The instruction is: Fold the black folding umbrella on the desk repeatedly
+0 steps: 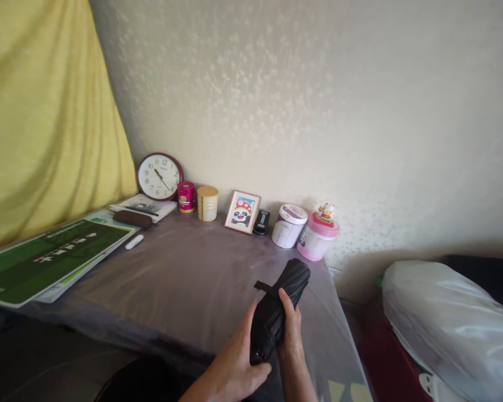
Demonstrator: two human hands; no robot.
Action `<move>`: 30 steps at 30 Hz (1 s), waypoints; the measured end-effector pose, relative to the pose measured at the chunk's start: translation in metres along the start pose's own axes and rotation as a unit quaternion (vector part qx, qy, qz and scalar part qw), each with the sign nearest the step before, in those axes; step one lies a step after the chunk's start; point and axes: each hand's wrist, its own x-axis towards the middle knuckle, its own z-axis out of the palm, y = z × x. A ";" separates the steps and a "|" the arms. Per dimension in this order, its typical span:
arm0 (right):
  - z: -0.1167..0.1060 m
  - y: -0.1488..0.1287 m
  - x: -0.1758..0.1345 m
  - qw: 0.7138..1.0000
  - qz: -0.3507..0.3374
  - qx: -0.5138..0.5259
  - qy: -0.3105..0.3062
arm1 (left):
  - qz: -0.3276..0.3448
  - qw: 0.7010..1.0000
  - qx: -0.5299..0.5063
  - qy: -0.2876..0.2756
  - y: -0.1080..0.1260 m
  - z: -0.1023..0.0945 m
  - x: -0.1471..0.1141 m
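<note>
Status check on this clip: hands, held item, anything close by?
Left hand and right hand both gripping folded black umbrella, over table edge. Pink tub, white canister beyond, not touching.

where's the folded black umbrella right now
In the head view the folded black umbrella is low and right of centre, held between the left hand and the right hand over the near part of the table.

Folded black umbrella: lower end hidden betw. left hand & right hand; handle not visible. Both forearms cut off at 6 o'clock edge. Green poster cut at 9 o'clock edge, print too small to read. White plastic bag runs off frame at 4 o'clock. Labels on pink tin & white tub illegible.
</note>
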 end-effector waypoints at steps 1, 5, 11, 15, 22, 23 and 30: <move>-0.001 0.000 0.000 1.000 0.006 0.007 -0.006 | -0.008 0.997 -0.070 -0.013 0.005 -0.004 0.001; -0.004 0.003 -0.002 1.000 0.003 -0.005 -0.025 | -0.127 0.961 -0.231 -0.088 0.016 -0.007 0.002; -0.004 0.000 -0.003 0.994 -0.044 -0.092 -0.038 | -0.088 0.988 -0.125 -0.028 0.002 0.001 0.005; -0.012 -0.002 -0.001 0.976 -0.119 -0.179 -0.033 | 0.029 0.993 0.078 0.089 -0.011 -0.002 0.009; -0.032 0.018 0.007 0.940 -0.193 -0.279 0.020 | -0.023 0.956 0.288 0.058 -0.015 -0.003 0.008; -0.034 0.021 0.007 0.931 -0.211 -0.296 0.027 | -0.027 0.950 0.307 0.054 -0.016 -0.002 0.007; -0.042 0.023 0.004 0.888 -0.287 -0.343 -0.105 | -0.022 0.916 0.399 0.036 -0.021 0.004 0.006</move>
